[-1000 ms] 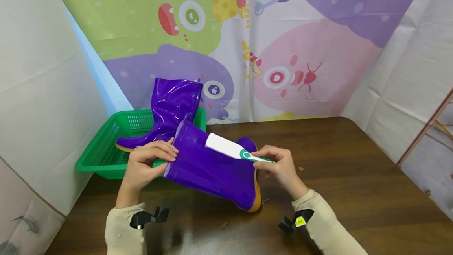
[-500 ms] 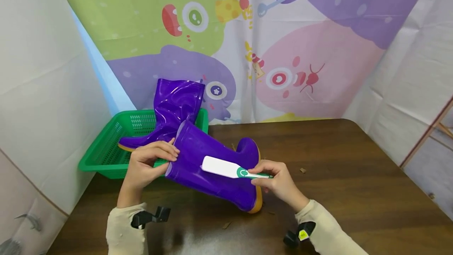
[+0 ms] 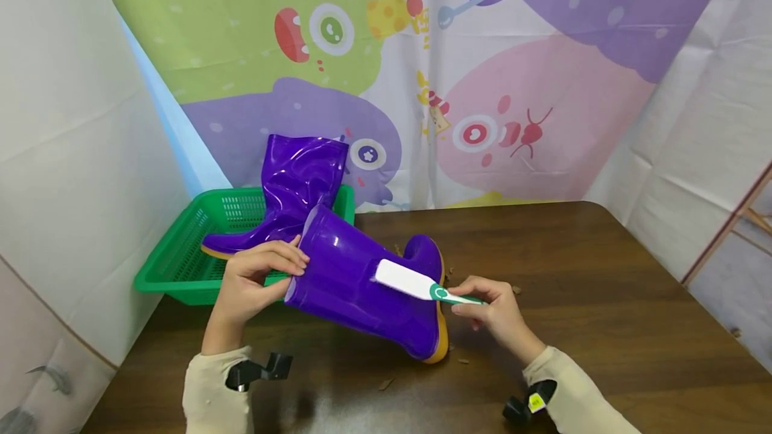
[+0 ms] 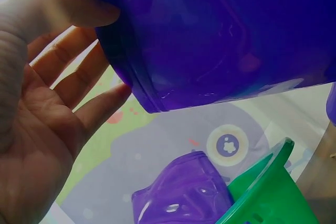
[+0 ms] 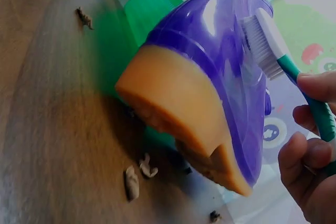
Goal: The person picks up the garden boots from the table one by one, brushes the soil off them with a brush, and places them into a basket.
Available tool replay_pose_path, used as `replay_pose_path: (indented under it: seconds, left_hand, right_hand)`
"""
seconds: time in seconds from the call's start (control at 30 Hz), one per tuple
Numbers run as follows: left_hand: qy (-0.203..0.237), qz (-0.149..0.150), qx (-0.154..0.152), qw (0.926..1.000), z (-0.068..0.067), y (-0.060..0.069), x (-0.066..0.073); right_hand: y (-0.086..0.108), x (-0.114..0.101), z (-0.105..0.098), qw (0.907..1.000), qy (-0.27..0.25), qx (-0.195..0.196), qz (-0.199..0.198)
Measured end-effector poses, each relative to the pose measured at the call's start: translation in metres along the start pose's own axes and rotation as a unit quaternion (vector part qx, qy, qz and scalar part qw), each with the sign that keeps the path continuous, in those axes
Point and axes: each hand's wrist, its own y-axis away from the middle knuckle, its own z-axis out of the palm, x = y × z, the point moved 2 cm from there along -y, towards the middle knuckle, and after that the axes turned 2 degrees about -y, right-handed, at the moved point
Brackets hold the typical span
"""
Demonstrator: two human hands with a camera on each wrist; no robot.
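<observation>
A purple rubber boot (image 3: 356, 280) with an orange sole (image 5: 168, 93) is held tilted over the table, its opening to the left. My left hand (image 3: 256, 280) grips the boot's top rim, thumb on the near side and fingers at the opening, as the left wrist view shows. My right hand (image 3: 491, 307) pinches the green handle of a white-headed brush (image 3: 407, 280). In the right wrist view the bristles (image 5: 257, 45) touch the boot's shaft. A second purple boot (image 3: 301, 176) stands upright in the green basket (image 3: 181, 290) behind the left hand.
Small brown bits of debris (image 5: 132, 183) lie scattered on the dark wooden table (image 3: 543, 246) under and around the boot. A cartoon-printed curtain (image 3: 512, 119) hangs behind the table, and pale cloth walls stand on both sides.
My right hand has drawn the brush down the boot's shaft toward the near side, then right toward the sole. The left hand keeps its grip on the rim.
</observation>
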Motion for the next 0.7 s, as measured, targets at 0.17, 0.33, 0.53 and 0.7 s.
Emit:
replay_pose_path:
  seconds: [0.17, 0.33, 0.53, 0.7]
  left_hand:
    - [-0.004, -0.003, -0.003, 1.0, 0.0, 0.0, 0.001]
    - [-0.008, -0.004, -0.008, 0.9999, 0.001, -0.001, 0.001]
    - [-0.008, -0.001, -0.009, 0.9999, 0.001, -0.001, 0.002]
    - [-0.006, 0.0, -0.009, 0.9999, 0.001, -0.001, 0.003]
  right_hand:
    - [0.006, 0.003, -0.008, 0.9996, 0.005, 0.022, 0.015]
    - [0.013, 0.006, -0.021, 0.9973, 0.008, 0.061, 0.039]
    - [0.019, 0.013, -0.037, 0.9855, 0.025, 0.141, 0.091]
    - [0.025, 0.018, -0.051, 0.9666, 0.076, 0.196, 0.147]
